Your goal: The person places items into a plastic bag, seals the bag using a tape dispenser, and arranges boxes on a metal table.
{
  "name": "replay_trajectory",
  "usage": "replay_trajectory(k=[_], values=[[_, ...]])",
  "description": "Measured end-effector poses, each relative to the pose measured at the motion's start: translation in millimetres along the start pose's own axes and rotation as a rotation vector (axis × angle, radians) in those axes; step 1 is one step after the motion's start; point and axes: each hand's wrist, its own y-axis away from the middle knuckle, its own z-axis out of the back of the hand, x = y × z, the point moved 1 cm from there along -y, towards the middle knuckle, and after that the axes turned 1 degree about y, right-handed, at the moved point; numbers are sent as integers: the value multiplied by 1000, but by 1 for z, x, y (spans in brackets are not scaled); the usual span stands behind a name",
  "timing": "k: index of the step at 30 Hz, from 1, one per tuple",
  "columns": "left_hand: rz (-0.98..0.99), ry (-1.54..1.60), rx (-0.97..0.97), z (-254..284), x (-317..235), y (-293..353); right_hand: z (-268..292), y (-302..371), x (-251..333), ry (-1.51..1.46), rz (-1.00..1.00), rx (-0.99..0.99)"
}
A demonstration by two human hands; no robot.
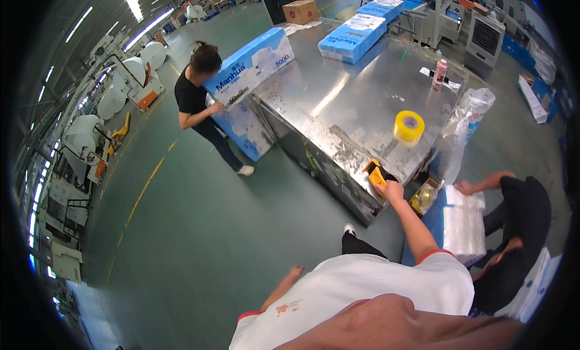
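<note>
My right hand [391,189] reaches over the near corner of the metal table [356,129]. Its fingers are closed round a yellow-and-black tape dispenser [376,172] at the tabletop. Beyond that stands a roll of yellow tape [409,126]. Low at my left side hangs my left hand [295,271], away from the table; it is too small to make out its fingers, and I see nothing in it.
At left, a person in black [202,102] holds a large blue-and-white package [254,63] against the table. Another person [513,223], right, handles a white wrapped bundle [462,223]. Blue packages [353,39], a carton [301,12] and a pink bottle [440,69] stand on the table.
</note>
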Motion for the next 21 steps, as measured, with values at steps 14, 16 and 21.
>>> replay_trajectory(k=[14, 16, 21], values=[[-284, -92, 52, 76, -259, -178, 9, -134, 24, 285, -464, 230], [-300, -48, 127, 90, -309, -214, 17, -166, 33, 172, -402, 213], [-626, -65, 137, 145, -457, -302, -6, -277, 84, 13, -249, 107]])
